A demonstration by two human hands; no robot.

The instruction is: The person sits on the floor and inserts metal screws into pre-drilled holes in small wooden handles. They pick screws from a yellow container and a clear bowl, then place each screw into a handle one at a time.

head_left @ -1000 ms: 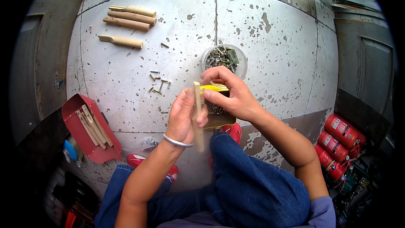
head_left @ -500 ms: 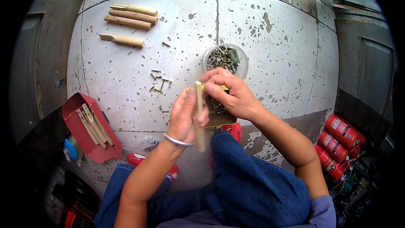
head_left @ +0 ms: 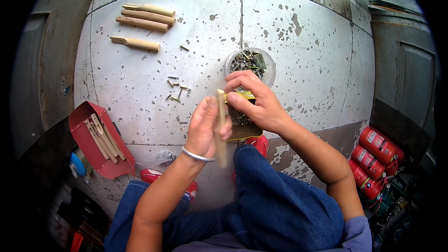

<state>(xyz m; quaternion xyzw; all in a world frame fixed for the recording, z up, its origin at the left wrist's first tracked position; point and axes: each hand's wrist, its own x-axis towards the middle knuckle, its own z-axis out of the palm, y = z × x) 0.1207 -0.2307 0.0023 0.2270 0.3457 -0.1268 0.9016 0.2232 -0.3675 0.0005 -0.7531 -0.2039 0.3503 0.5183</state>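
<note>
My left hand [head_left: 205,128] grips a pale wooden handle [head_left: 221,130] held upright over my lap, a metal bangle on the wrist. My right hand [head_left: 254,100] is closed around a yellow-handled tool [head_left: 240,95] whose tip meets the top of the wooden handle. Just behind my right hand stands a clear round tub of screws [head_left: 249,61]. A few loose screws [head_left: 176,88] lie on the floor to the left of my hands.
Several finished wooden handles [head_left: 144,18] lie at the far left of the chipped white floor. A red tray [head_left: 95,137] with more wooden pieces sits at my left. Red canisters [head_left: 378,156] are stacked at the right. My blue-trousered knee [head_left: 275,196] is below my hands.
My right hand has shifted slightly and turned the yellow tool against the top of the wooden handle. My left hand keeps the handle in nearly the same place.
</note>
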